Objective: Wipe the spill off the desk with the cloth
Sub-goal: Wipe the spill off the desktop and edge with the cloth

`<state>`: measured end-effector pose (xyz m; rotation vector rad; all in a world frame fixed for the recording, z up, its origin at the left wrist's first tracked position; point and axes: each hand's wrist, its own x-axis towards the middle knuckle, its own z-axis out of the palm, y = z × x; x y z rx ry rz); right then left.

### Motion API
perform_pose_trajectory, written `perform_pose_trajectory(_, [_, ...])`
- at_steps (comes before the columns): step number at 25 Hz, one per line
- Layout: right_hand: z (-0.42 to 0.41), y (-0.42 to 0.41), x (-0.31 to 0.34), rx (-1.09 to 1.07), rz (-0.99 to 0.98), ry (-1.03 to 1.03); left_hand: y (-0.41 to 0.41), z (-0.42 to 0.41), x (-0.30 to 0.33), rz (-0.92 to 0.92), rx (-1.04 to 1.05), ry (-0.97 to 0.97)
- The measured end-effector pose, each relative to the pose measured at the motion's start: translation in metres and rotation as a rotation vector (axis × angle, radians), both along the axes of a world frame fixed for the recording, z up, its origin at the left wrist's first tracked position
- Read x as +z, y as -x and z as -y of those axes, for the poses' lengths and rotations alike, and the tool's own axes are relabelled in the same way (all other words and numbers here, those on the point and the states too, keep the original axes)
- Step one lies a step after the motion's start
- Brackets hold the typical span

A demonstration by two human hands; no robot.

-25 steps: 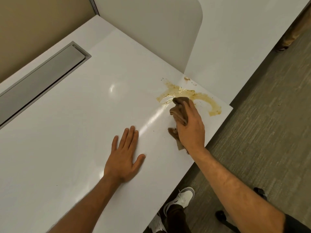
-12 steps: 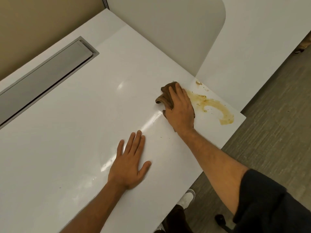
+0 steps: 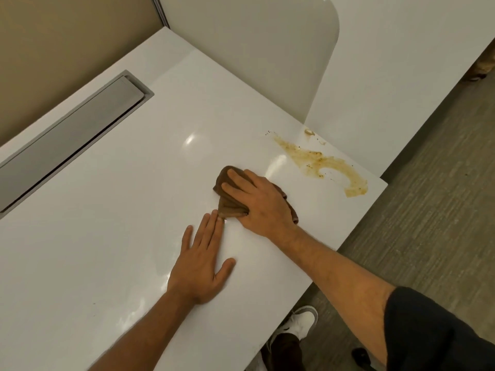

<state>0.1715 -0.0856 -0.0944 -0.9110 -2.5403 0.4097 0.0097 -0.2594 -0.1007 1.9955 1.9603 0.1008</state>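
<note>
Cloth (image 3: 227, 202), bunched under the pressing right hand (image 3: 261, 202), has slid off the spill (image 3: 321, 164) toward the flat, relaxed left hand (image 3: 201, 266) (fingertips touching it), leaving most of the stain near the desk's (image 3: 107, 236) right corner unwiped.

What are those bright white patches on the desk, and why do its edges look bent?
Head view: the patches are ceiling-light glare on the glossy desk, one spot near the middle, a streak beside the right hand pressing the cloth; the wide-angle lens bows straight edges; the spill stays sharp.
</note>
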Motion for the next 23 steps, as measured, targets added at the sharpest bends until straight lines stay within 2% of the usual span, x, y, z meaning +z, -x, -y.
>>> perform_pose_trajectory(3, [0.035,-0.024,-0.006,0.019,0.017,-0.058,0.000,0.000,-0.002,0.052,0.041,-0.024])
perform_pose_trajectory(7, [0.088,-0.068,-0.010,0.019,0.104,-0.070,0.001,0.002,-0.005,0.005,0.030,-0.046])
perform_pose_trajectory(11, [0.119,-0.105,0.009,-0.091,0.178,0.064,-0.001,0.003,0.001,-0.021,0.021,-0.042])
perform_pose_trajectory(13, [0.120,-0.108,0.023,-0.258,0.026,0.249,-0.002,0.003,0.003,-0.022,0.022,-0.027])
perform_pose_trajectory(15, [0.109,-0.103,0.041,-0.389,-0.226,0.485,-0.001,0.003,0.003,-0.015,0.021,-0.014])
perform_pose_trajectory(17, [0.083,-0.093,0.063,-0.473,-0.416,0.596,0.000,0.002,0.003,-0.008,0.018,-0.010])
perform_pose_trajectory(21, [0.015,-0.066,0.081,-0.670,-0.553,0.498,0.002,0.000,0.002,0.016,0.013,-0.008])
perform_pose_trajectory(23, [-0.007,-0.054,0.068,-0.739,-0.491,0.463,0.001,0.000,0.002,0.018,0.014,-0.002])
